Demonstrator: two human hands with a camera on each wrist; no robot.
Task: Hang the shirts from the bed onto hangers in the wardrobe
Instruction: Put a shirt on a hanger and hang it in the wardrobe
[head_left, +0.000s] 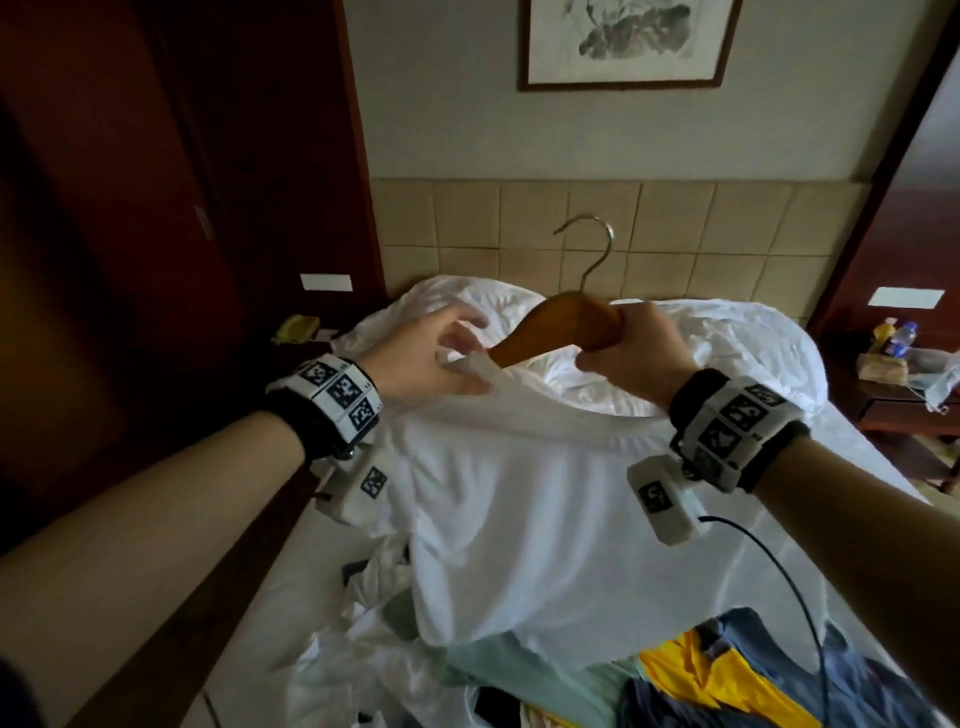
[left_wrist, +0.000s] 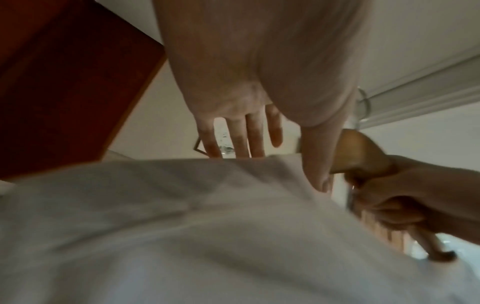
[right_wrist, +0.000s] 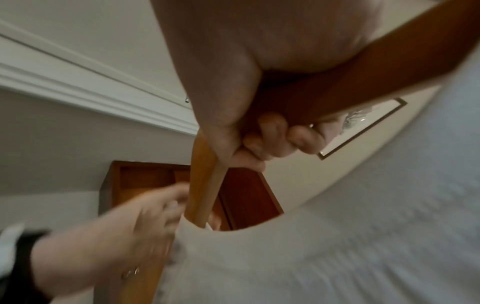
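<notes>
Collar slip: left arm of the wooden hanger (head_left: 563, 327) just entering the neck of the white shirt (head_left: 545, 509); thin pinch on the collar edge could let go, dropping the fabric off the hanger end.
Stretch risk: neck opening pulled taut over the hanger end; forcing it wider could strain the collar seam.
Hanger tilt: held off-centre near its middle, metal hook (head_left: 592, 249) leaning; further tilt could let the far shoulder stay off the hanger.
Snag risk: loose pile of clothes (head_left: 701, 675) under the shirt hem, cable from the right wrist close by; hem could drag a garment off the bed (head_left: 769, 535).
Left hand (head_left: 436, 358): thumb and forefinger nipping the collar, other fingers spread and free; grip closed on fabric only.
Right hand (head_left: 631, 353): fingers wrapped round the hanger's wooden body; grip firm, wrist raised.
Shirt location: lifted above the bed, hanging down in front of both forearms, not yet in the wardrobe (head_left: 130, 208).
</notes>
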